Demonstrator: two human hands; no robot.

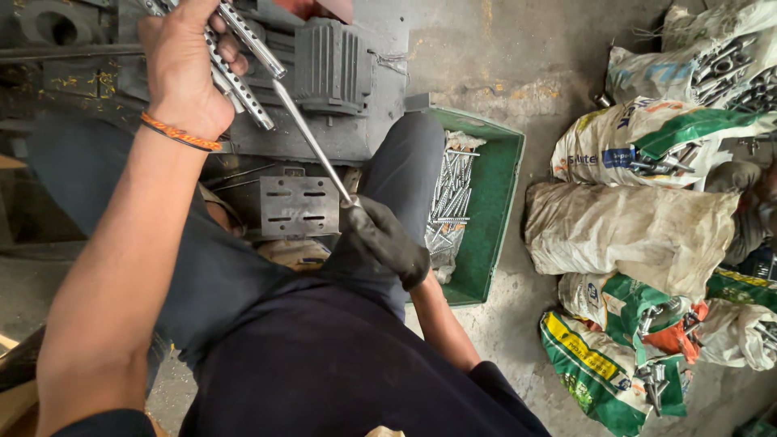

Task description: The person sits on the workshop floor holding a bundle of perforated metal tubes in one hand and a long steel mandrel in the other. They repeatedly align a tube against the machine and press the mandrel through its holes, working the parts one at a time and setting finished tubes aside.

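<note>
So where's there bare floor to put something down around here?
Bare concrete floor lies beyond the green tray, and a strip runs between the tray and the sacks. The tray holds metal rods; the machine by both hands is crowded.

A bundle of perforated metal strips (235, 69) is gripped in the bare left hand (182, 69), an orange band (180, 133) being worn at its wrist. A thin metal rod (312, 137) is pinched at its lower end by the gloved right hand (387, 241), its upper end being met by the strips. Just right of that hand, a green tray (494, 202) of loose metal rods is seen; farther right, sacks (631, 231) are piled.
</note>
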